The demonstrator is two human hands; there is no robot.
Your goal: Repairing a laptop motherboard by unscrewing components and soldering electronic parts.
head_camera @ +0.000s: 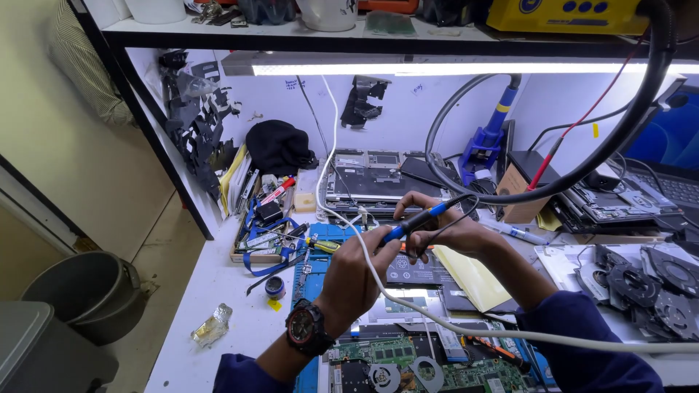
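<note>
White workbench [218, 291] under blue mat [309, 280], opened laptop [408, 364], foil scrap [211, 325], fans [648, 287].

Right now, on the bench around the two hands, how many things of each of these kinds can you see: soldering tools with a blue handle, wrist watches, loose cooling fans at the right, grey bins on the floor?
Soldering tool with blue handle: 1
Wrist watch: 1
Loose cooling fans: 4, as far as I can tell
Grey bin: 1
Total: 7
</note>
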